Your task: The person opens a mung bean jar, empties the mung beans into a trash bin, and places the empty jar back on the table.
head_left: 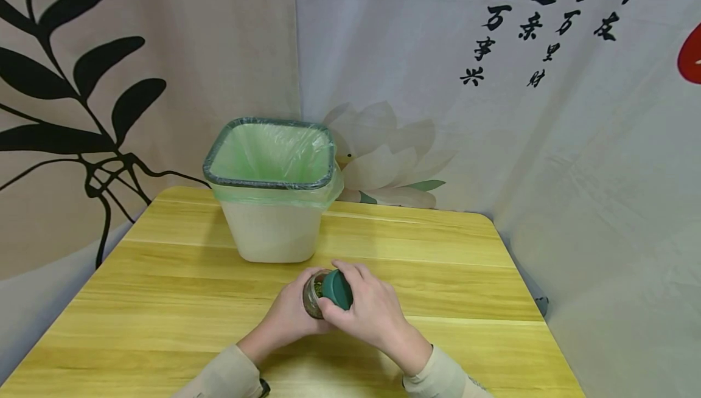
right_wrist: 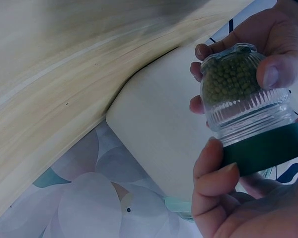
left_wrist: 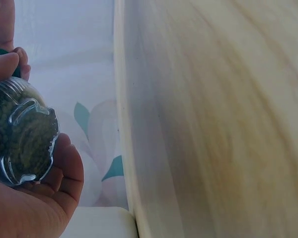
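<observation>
A clear ribbed glass jar (head_left: 311, 302) is held above the table, partly filled with small green beans (right_wrist: 231, 79). My left hand (head_left: 290, 310) grips the jar's body, thumb on one side and fingers round the other. With thumb and fingers, my right hand (head_left: 375, 307) holds the dark green lid (head_left: 337, 289) at the jar's mouth. In the head view the lid stands tilted toward the right, and part of the mouth shows beside it. The left wrist view has the jar's scalloped base (left_wrist: 32, 141) facing the camera; the lid is mostly hidden there.
Behind the hands, a whitish bin (head_left: 274, 230) with a green plastic liner (head_left: 257, 148) and dark rim stands on the wooden table (head_left: 438, 264). Printed curtains (head_left: 394, 69) hang along the back and right. The table's far edge lies just past the bin.
</observation>
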Demonstrator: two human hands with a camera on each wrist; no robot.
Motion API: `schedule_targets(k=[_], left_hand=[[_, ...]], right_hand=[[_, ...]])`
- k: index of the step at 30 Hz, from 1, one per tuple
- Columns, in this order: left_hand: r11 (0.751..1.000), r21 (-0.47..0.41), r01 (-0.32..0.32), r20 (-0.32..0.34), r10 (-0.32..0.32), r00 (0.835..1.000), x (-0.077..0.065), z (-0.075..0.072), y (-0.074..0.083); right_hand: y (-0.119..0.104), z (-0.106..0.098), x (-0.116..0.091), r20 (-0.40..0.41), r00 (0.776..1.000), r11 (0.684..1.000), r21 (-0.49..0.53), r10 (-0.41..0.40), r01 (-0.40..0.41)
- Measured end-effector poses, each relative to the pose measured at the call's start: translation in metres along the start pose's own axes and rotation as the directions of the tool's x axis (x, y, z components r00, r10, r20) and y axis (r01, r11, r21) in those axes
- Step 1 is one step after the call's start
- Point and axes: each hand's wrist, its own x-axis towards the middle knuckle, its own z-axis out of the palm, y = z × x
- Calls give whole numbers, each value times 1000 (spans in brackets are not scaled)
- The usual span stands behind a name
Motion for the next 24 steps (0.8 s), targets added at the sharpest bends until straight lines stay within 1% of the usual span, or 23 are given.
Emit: schedule_targets(k=[8, 15, 19, 24], left_hand=[[1000, -21, 21, -12, -21, 1000, 0, 0, -1], [999, -32, 18, -8, -18, 1000, -1, -2, -1], [999, -43, 22, -7, -23, 1000, -1, -3, -1], [998, -65, 6, -11, -7, 1000, -2, -4, -1]], right_hand=[[1, -1, 0, 16, 1000, 1000, 6, 19, -19], [3, -3, -1, 23, 999, 999, 26, 27, -28], [6, -3, -2, 21, 999, 999, 18, 34, -34], [8, -5, -3, 22, 999, 999, 18, 39, -39]])
